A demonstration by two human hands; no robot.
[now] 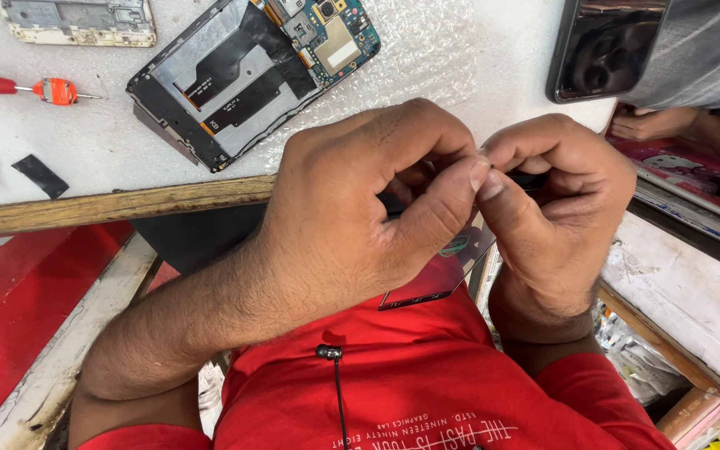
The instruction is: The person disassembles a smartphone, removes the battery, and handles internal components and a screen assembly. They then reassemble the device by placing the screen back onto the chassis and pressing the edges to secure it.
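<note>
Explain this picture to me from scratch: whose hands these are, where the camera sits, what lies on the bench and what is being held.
The camera sits on a person's head and looks down, so both hands are their own. The left hand and right hand meet at thumb and fingertip, pinching something small and dark; what it is cannot be told. A thin dark sheet hangs under them. On the white bench lie an opened phone with its circuit board bare, a red-handled screwdriver, another phone frame and a black scrap. Top right, another person's hand rests below a dark phone.
</note>
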